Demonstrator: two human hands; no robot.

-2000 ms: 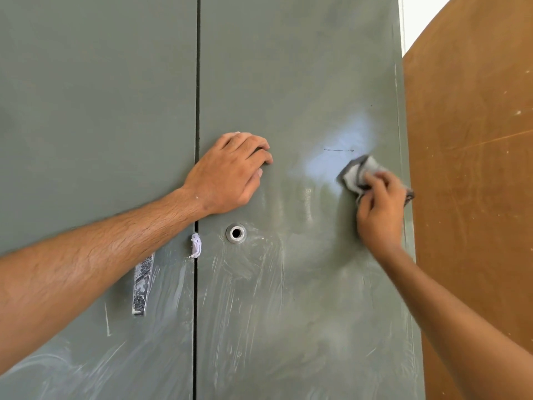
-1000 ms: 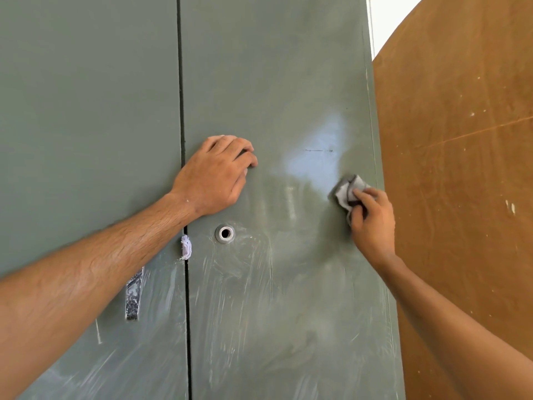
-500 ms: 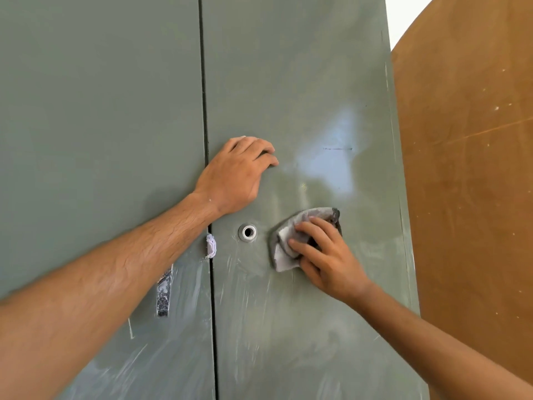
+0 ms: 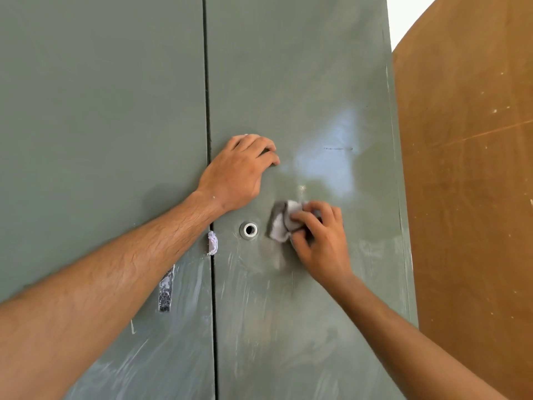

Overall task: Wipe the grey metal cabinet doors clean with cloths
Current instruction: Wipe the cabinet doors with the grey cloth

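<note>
Fingers (image 4: 305, 219) of the right hand (image 4: 320, 243): curled over a bunched grey cloth (image 4: 281, 223), pinching it and pressing it flat to the right door (image 4: 302, 82), just right of the round lock hole (image 4: 249, 230); cloth edge near the hole, not touching it. Fingers of the left hand (image 4: 236, 171): bent at the knuckles, tips resting on the same door above the hole, holding nothing that shows; a pale speck at the top knuckles is too small to identify. Forearms: both enter from the bottom corners, the left crossing the left door (image 4: 101, 111) and the centre seam (image 4: 208, 111), the right rising along the right door's lower half. Surface, lower: white smears and streaks on both doors, a worn handle (image 4: 165, 290) on the left door, a white wad (image 4: 212, 243) lodged at the seam. Surface, upper: cleaner, with a bright reflection and a short dark scratch (image 4: 338, 148). Beyond, right: brown board (image 4: 476, 168). Risks, as judged: the small bunched cloth may merely spread residue; it may snag on the hole's rim if swept left; uneven pressure may leave the lower streaks untouched; the bracing hand may leave fresh prints on wiped metal.
</note>
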